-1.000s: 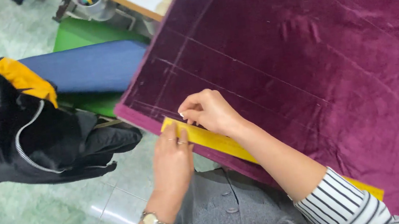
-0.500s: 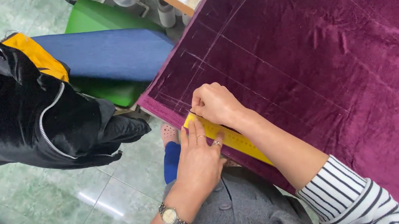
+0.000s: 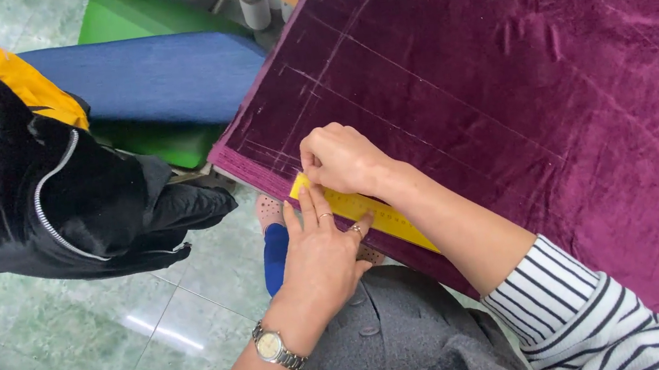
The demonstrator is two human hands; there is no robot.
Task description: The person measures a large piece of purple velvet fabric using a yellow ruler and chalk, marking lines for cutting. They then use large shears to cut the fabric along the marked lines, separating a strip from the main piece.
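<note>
Left hand [image 3: 323, 255] lies flat, fingers spread, palm pressing the near end of the yellow ruler [image 3: 367, 215] down onto the purple velvet fabric [image 3: 521, 92]; nothing is gripped, it just pins. Right hand [image 3: 341, 160] sits at the ruler's far corner, fingers pinched close together as if round a small marker; too small to tell, so I can't say what, if anything, that grip has hold of. The ruler lies along the near edge of the fabric at its left corner, parallel to the hem, with faint chalk lines [image 3: 381, 59] running across the cloth beyond it. The fabric covers the counter and its edge hangs just over the person's grey-clothed lap. For a clean line here, judgement: keep the left palm's weight spread along the ruler so velvet pile doesn't creep, keep the ruler edge square to the existing chalk lines, and mark with light strokes right against the ruler edge rather than dragging the cloth. Off to the left, well apart: a black jacket with yellow lining [image 3: 31, 173], a blue padded bench [image 3: 162, 75] over something green, green tile floor [image 3: 71, 346]. Wristwatch [image 3: 272, 347] on left wrist, striped sleeve [image 3: 602, 319] on right arm.
</note>
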